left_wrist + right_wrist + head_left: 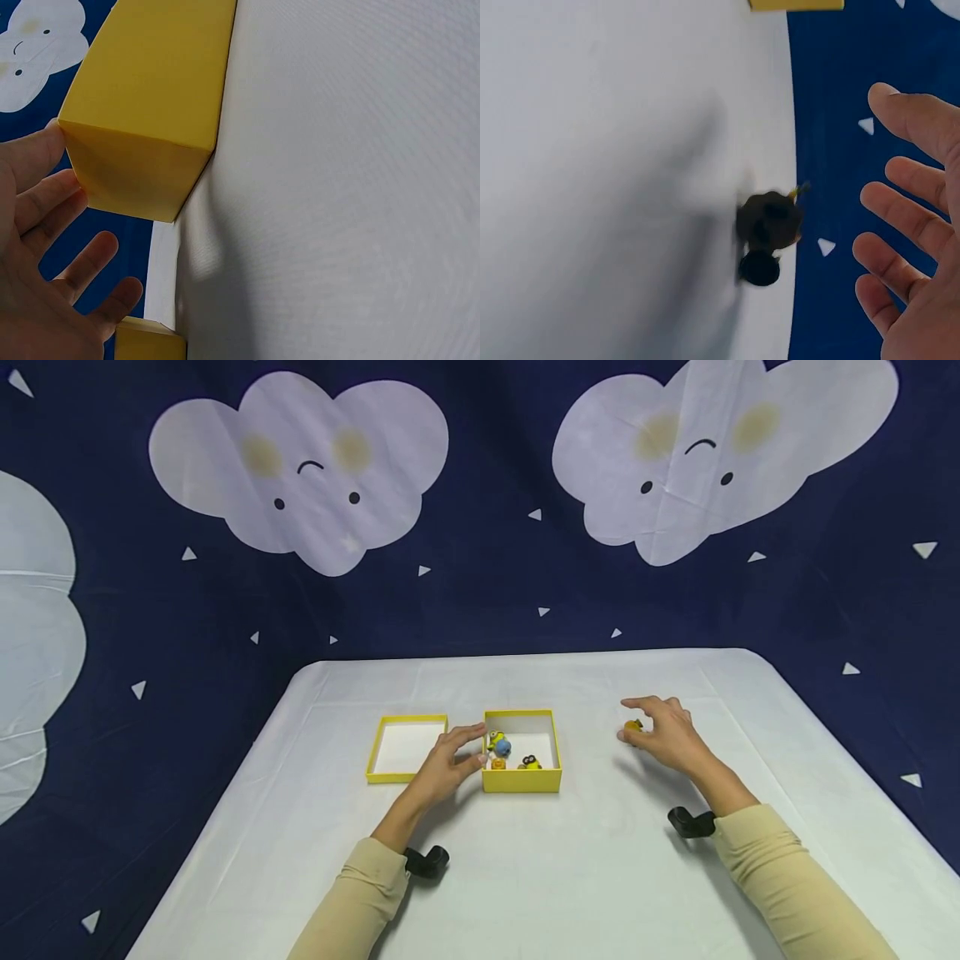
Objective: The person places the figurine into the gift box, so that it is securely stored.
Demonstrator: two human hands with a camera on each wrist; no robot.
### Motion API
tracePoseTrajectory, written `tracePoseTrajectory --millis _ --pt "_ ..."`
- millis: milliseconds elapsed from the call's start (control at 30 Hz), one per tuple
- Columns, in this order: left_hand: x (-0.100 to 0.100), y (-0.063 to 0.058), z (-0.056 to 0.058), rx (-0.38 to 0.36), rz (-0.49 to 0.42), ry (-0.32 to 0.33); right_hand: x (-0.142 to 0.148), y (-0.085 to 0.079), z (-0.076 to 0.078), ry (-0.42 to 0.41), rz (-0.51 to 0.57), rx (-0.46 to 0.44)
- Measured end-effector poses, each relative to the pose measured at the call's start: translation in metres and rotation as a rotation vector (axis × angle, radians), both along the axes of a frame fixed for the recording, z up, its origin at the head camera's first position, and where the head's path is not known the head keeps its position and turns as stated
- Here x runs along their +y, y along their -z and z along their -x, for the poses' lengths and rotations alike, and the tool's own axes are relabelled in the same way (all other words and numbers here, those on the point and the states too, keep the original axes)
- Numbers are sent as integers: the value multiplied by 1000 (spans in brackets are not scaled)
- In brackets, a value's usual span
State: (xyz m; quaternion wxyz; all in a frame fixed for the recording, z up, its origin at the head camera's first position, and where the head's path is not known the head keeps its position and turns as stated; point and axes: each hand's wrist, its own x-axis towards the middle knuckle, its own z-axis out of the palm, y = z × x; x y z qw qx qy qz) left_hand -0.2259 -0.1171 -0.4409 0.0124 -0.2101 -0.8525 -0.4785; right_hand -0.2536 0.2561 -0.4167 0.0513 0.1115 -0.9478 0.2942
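Observation:
A yellow box (521,782) with a white inside stands uncovered on the table and holds several small toy figures. Among them are a yellow-and-blue figure (499,744) at the left wall and a goggled yellow figure (530,762) near the front. My left hand (446,767) touches the box's left side with its fingertips, fingers fairly straight. Over to the right, my right hand (669,735) hovers with thumb and fingers spread. Close to it stands a small toy figure (769,221) with a dark base or back, apart from the fingers in the right wrist view.
Left of the box lies its shallow yellow-rimmed lid (393,777), white side up, partly behind the left hand. A white cloth covers the table (570,877). Behind it hangs a dark blue curtain (495,527) with clouds and small triangles.

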Motion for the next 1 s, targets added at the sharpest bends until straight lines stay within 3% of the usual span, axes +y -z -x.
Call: tracePoseTrajectory --millis 433,667,1000 --pt "0 0 -1 10 9 -5 21 13 8 0 -37 -20" --pt "1 -1 -2 -28 -36 -7 28 16 11 -9 -56 -58" --pt "1 -1 -2 -30 -29 -13 35 25 16 6 -59 -138"
